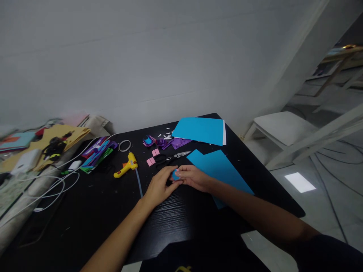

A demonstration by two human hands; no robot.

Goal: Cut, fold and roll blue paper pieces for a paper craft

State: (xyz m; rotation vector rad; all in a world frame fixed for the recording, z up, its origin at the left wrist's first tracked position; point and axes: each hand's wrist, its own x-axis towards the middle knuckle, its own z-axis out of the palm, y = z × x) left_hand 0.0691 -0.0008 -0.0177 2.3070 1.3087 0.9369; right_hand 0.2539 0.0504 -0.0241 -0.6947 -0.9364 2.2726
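Observation:
Between my two hands, just above the black table, is a small blue piece of paper [175, 174] with a bit of pink at its top. My left hand [161, 186] has its fingers bent around the piece's left side, the thumb reaching toward its lower edge. On the other side my right hand [194, 176] pinches it between thumb and fingers. Much of the piece is covered by my fingers. Just beyond my hands lie scissors [181, 154] with dark handles, beside small folded pink papers [151, 161]. A cut blue sheet [224, 166] lies under my right forearm.
A yellow glue gun [131, 162] with a glue stick and a tape roll [124, 146] lie left of my hands. Colourful paper strips [98, 154], white cables [61, 183] and purple pieces [178, 142] are around. A blue sheet [200, 129] lies at the back; a white stool [276, 126] stands right.

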